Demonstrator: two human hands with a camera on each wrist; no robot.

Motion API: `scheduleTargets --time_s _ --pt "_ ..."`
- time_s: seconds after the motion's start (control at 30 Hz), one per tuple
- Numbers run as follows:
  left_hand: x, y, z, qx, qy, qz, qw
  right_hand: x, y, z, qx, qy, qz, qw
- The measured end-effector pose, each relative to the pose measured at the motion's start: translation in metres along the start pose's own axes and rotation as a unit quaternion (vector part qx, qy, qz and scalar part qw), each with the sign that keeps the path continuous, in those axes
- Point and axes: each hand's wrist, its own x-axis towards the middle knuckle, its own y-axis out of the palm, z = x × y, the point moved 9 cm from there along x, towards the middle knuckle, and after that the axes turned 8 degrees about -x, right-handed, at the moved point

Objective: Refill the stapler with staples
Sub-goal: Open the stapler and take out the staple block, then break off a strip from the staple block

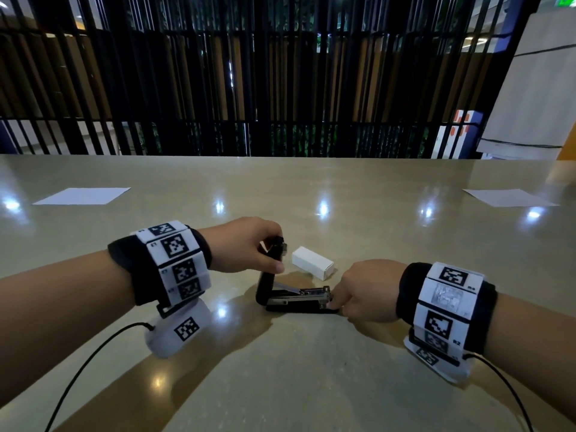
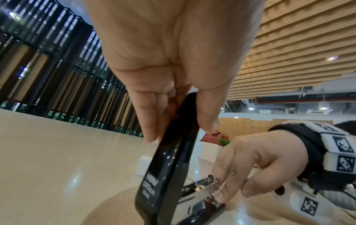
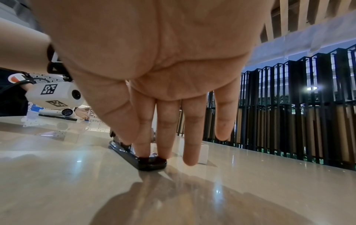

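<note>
A black stapler point(image 1: 296, 299) lies on the glossy beige table point(image 1: 311, 385) between your two hands, its top cover swung open. Your left hand point(image 1: 246, 244) pinches the raised cover point(image 2: 169, 159) between thumb and curled fingers, holding it nearly upright at the stapler's left end. Your right hand point(image 1: 364, 291) reaches down with straight fingers point(image 3: 143, 137); the index and middle fingertips press on the right end of the base point(image 3: 152, 163), while the ring and little fingers hang clear of it (just above the table). The stapler's long axis runs left to right across you, hinge on the left, the metal staple channel point(image 1: 307, 291) exposed and facing up. White lettering runs along the cover, too blurred to read. A small plain white box point(image 1: 312, 263) lies just behind the stapler, apart from it.
</note>
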Motion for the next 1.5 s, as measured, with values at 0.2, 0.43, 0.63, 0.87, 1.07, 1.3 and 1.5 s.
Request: scheduleTargets --time_s 0.2,0.43,0.63,0.87,1.07,1.3,1.5 --pt "-0.021 -0.025 0.014 0.081 -0.041 -0.027 0.995 -0.001 0.004 0.000 -0.017 -0.007 -0.008 1.000" --pt "-0.037 -0.025 0.047 0.170 -0.103 0.003 0.980 0.002 0.004 0.001 -0.030 -0.017 -0.020 0.999" --pt "-0.039 0.001 0.075 0.212 -0.150 0.088 0.962 0.004 0.004 0.002 -0.022 -0.017 -0.017 0.999" --pt "-0.031 0.021 0.083 0.205 -0.160 0.130 0.957 0.003 0.008 0.000 -0.005 -0.018 -0.008 1.000" --pt "-0.022 0.020 0.082 0.239 -0.164 0.168 0.942 0.000 0.009 -0.005 0.034 -0.013 -0.011 0.999" --pt "-0.008 0.019 0.077 0.204 -0.177 0.210 0.940 0.006 -0.006 -0.019 0.076 0.009 -0.010 0.997" --pt "0.032 0.001 0.054 0.168 -0.142 0.163 0.962 0.045 -0.054 -0.055 0.107 0.070 -0.132 0.983"
